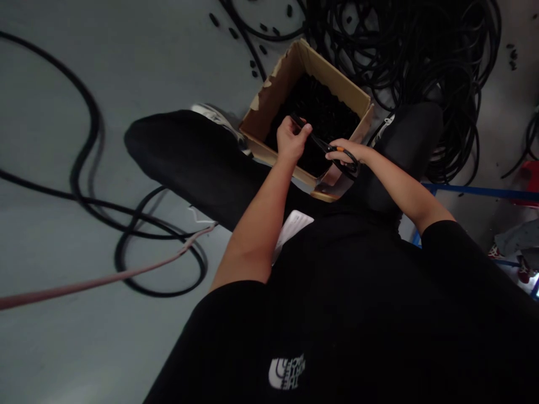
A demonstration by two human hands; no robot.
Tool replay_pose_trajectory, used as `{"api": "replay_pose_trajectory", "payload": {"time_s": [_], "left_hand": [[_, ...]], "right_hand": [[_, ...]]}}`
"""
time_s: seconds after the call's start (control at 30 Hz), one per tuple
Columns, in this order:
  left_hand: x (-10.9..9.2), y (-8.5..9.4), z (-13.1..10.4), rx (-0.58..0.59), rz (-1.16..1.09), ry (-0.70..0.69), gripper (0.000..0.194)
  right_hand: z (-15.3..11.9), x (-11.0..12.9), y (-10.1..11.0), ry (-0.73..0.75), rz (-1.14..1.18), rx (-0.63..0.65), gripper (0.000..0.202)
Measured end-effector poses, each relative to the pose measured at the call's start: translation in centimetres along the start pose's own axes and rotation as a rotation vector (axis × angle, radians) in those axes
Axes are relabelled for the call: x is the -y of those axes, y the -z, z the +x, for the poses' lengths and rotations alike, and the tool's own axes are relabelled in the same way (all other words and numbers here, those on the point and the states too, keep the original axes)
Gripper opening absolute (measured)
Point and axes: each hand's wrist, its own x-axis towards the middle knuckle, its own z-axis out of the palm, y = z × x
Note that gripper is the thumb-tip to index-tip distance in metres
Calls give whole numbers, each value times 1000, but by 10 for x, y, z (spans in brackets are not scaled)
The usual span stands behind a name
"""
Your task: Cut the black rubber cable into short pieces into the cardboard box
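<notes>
My right hand (347, 151) is closed around the handles of a pair of scissors (352, 166) with black loops and an orange spot. Their blades point left, toward my other hand. Fingers pinched, my left hand (292, 139) grips a short black rubber piece (298, 120); whether the blades touch it I cannot tell. Both hands are over an open cardboard box (337, 84) that stands between my legs. Many small black pieces (314, 104) lie inside it, too dark to make out singly.
A tangled heap of black hose (421, 56) lies beyond the box. Loose black bits (233, 33) are scattered on the floor. More hose (90, 112) loops at left, crossed by a pinkish cord (105, 279). A blue bar (480, 191) runs at right, near a red object (528, 182).
</notes>
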Motion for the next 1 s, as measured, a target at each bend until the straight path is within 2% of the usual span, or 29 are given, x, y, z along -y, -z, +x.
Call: {"api": "replay_pose_trajectory", "payload": {"time_s": [0.13, 0.37, 0.57, 0.7, 0.83, 1.0], "left_hand": [[-2, -3, -1, -58, -56, 13, 70], [16, -6, 7, -86, -128, 79, 84], [7, 5, -2, -72, -114, 60, 87], [9, 4, -1, -92, -140, 70, 87], [10, 1, -1, -30, -131, 43, 89], [7, 3, -1, 17, -154, 37, 90]], "right_hand": [[0, 1, 1, 8, -14, -14, 29], [-2, 4, 1, 36, -8, -17, 28], [-4, 5, 0, 16, -2, -10, 30], [-2, 1, -1, 30, -4, -6, 29], [3, -5, -2, 66, -12, 9, 26], [11, -11, -3, 76, -11, 4, 33]]}}
